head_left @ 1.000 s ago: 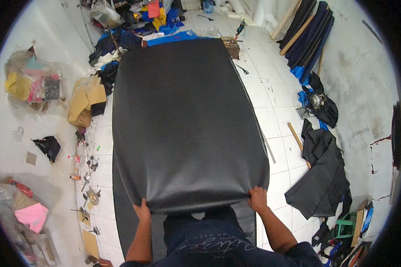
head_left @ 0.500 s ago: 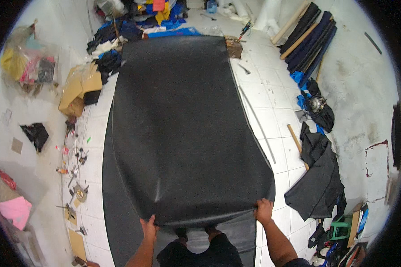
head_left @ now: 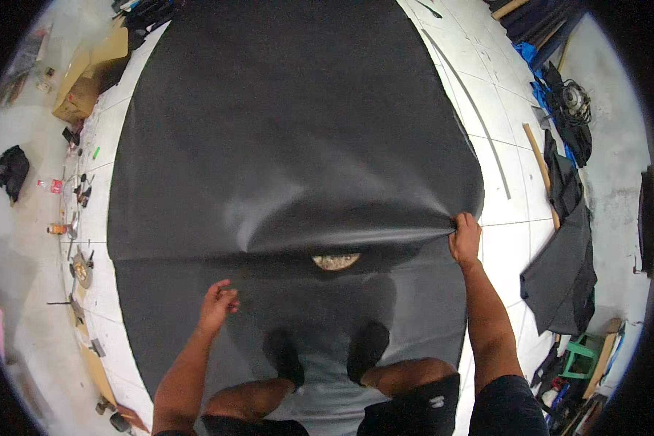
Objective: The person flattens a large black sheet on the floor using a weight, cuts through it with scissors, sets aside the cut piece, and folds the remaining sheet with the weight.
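Note:
A large black sheet, smooth and slightly shiny like vinyl (head_left: 291, 131), covers most of the floor before me. Beneath it, a second black sheet (head_left: 174, 320) lies under my feet. My right hand (head_left: 466, 238) is closed on the upper sheet's near right corner, raising a fold along that edge. Over the lower sheet, just short of the upper one's edge, my left hand (head_left: 216, 307) hovers with fingers apart and nothing in it. From under the raised edge peeks a pale mottled half-round thing (head_left: 336, 261); the rest of it is hidden.
White floor tiles (head_left: 512, 171) border the sheets. A long thin strip (head_left: 479, 116) lies along the right side, with crumpled black cloth (head_left: 563, 269) and a green stool (head_left: 583, 356) beyond. At left are a cardboard box (head_left: 83, 91) and several small tools along the wall.
The sheet's near edge has come down onto the lower sheet. My left hand has let go and moved away, while my right still grips its corner. The view has tilted down.

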The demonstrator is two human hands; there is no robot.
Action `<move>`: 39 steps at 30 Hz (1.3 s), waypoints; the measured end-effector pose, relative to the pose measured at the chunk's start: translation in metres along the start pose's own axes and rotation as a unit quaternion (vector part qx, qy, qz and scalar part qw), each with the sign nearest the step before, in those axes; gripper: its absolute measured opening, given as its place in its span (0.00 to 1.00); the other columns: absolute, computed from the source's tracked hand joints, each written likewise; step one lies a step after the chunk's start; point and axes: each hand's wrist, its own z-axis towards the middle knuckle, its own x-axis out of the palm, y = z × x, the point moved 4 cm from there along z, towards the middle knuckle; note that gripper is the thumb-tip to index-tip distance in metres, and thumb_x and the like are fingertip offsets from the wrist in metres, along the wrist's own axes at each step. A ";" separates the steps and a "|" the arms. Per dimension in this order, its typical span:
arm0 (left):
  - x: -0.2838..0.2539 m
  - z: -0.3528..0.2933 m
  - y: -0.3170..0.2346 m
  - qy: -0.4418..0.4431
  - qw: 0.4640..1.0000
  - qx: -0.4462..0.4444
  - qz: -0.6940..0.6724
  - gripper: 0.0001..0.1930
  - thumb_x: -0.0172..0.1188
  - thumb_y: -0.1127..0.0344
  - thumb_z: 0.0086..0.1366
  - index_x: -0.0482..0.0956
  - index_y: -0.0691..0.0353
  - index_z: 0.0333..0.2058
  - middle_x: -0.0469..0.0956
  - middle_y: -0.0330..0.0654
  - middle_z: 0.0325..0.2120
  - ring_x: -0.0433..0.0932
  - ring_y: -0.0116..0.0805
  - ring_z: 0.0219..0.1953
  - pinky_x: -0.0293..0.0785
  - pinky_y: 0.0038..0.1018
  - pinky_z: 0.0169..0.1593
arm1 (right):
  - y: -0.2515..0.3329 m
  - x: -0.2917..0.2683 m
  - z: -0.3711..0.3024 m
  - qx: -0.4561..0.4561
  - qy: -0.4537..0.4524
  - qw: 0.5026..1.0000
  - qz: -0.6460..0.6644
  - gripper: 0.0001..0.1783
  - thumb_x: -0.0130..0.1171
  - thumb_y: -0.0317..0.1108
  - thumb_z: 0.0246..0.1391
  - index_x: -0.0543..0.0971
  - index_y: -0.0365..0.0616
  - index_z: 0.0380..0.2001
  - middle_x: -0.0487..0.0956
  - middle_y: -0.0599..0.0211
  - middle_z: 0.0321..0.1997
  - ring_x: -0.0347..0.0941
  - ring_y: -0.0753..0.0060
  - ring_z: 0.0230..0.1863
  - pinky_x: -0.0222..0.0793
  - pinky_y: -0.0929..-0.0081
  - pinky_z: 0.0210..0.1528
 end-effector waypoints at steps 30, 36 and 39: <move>0.009 0.156 0.040 -0.162 0.919 0.172 -0.317 0.25 0.61 0.48 0.63 0.72 0.66 0.45 0.75 0.44 0.32 0.75 0.33 0.25 0.72 0.27 0.26 | 0.179 0.082 -0.061 -0.083 0.074 0.984 0.140 0.28 0.57 0.53 0.56 0.72 0.41 0.49 0.79 0.50 0.41 0.77 0.43 0.44 0.74 0.54 0.44; 0.046 0.159 0.033 -0.052 0.963 0.136 -0.226 0.27 0.58 0.45 0.65 0.74 0.69 0.41 0.78 0.45 0.31 0.78 0.33 0.26 0.74 0.26 0.30 | 0.241 0.049 -0.034 -0.196 0.148 0.962 0.119 0.35 0.59 0.59 0.53 0.69 0.40 0.51 0.80 0.48 0.43 0.78 0.47 0.44 0.73 0.54 0.47; 0.042 0.165 0.032 -0.046 0.970 0.134 -0.199 0.25 0.58 0.46 0.66 0.75 0.69 0.39 0.78 0.45 0.29 0.78 0.32 0.26 0.74 0.26 0.30 | 0.247 0.064 -0.021 -0.191 0.126 0.968 0.103 0.29 0.58 0.58 0.55 0.71 0.42 0.43 0.80 0.49 0.40 0.79 0.45 0.39 0.74 0.55 0.40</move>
